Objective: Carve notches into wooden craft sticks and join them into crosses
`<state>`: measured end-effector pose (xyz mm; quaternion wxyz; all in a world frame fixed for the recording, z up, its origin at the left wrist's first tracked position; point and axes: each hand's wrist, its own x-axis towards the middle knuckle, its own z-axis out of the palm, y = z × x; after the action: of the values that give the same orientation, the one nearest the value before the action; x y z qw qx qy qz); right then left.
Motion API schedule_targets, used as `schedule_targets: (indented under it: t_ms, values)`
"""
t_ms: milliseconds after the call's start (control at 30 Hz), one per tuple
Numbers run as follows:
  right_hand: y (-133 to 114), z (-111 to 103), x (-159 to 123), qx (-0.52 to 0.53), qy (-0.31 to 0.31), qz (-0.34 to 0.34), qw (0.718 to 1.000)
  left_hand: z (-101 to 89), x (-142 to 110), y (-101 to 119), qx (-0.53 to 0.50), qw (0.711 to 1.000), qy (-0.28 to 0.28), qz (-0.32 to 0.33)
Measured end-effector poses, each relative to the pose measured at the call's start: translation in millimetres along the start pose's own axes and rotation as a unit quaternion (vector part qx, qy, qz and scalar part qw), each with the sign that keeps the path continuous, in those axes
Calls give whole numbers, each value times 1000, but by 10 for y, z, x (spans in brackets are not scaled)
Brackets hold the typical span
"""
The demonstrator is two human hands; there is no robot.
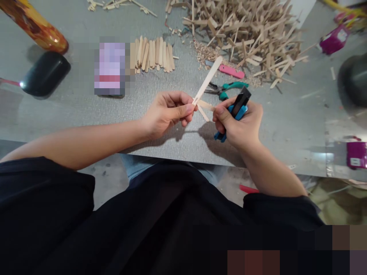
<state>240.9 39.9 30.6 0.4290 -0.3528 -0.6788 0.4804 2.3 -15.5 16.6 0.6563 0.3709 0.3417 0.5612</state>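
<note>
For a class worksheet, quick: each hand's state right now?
Left hand: closed, pinching a pale wooden stick.
Right hand: closed, holding a black-and-blue tool and seemingly a thin wooden strip.

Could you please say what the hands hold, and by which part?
The left hand pinches a wooden stick at its near end; the right hand grips a blue-black tool mid-length and, seemingly, a strip by its end.

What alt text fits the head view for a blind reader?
A person's left hand pinches wooden sticks above a gray table while the right hand grips a blue-and-black tool and touches one stick's end. Beyond lie green-handled pliers, a row of sticks and a jumbled stick pile.
</note>
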Motion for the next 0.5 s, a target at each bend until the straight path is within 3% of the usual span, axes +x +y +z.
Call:
schedule_targets:
  t_ms: [233, 500]
  values:
    - [29, -10, 8, -11, 4, 4, 1000, -2, 16, -6, 17, 1000, -2, -14]
    - [4, -21, -50, -40, 0, 15, 999, -40, 5, 62, 82, 992, -87, -51]
